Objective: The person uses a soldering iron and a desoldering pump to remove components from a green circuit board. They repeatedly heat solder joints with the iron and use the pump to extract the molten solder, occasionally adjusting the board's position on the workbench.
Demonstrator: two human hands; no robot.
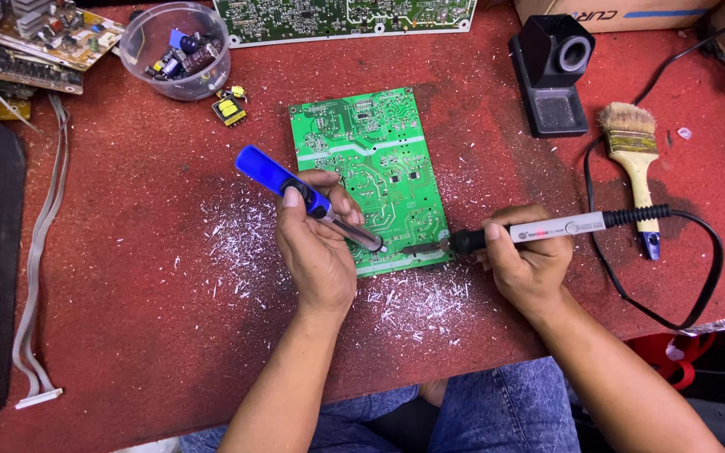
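A green circuit board (367, 159) lies solder side up on the red worktop. My left hand (316, 243) grips a blue desoldering pump (283, 180), its metal tip resting on the board's near edge. My right hand (526, 256) holds a grey soldering iron (547, 228) by its handle, the black-collared tip touching the board's lower right corner close to the pump tip. The iron's black cable (698, 277) loops off to the right.
A black soldering iron stand (554, 75) and a paintbrush (635, 159) sit at the right. A clear bowl of components (175, 50), loose boards (35, 46) and a grey ribbon cable (39, 243) are at the left. Another green board (341, 17) lies at the back. White solder flakes (413, 302) litter the worktop.
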